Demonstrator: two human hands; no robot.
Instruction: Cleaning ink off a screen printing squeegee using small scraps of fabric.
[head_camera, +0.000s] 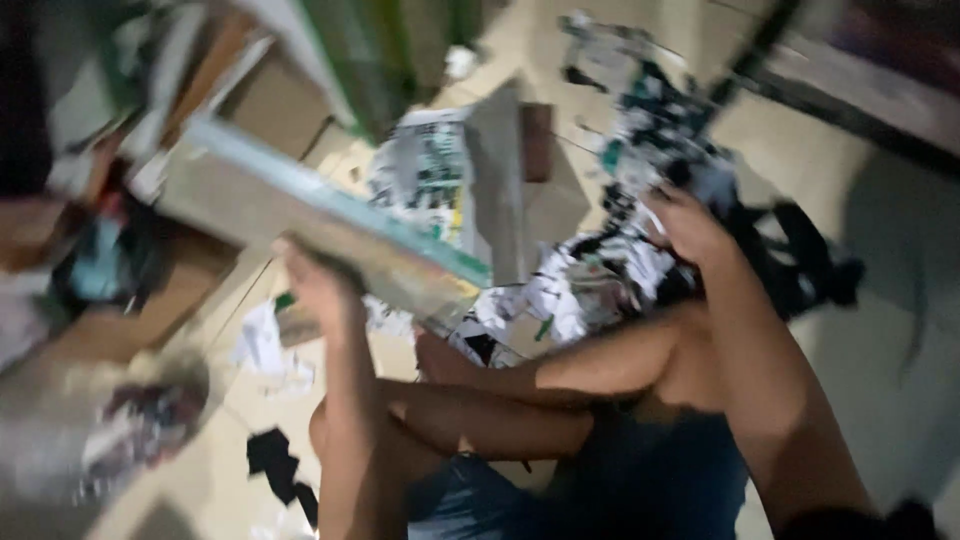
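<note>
Left hand closed around a long flat box with a green edge, raised slantwise above the tiled floor. Scraps of paper below, crossed bare legs at centre. Right hand gripping black-and-white printed cloth, lifted over a heap of like cloth.

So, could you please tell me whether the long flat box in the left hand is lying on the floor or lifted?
Lifted: the left hand grips the long flat box from below, tilted above the floor.
</note>
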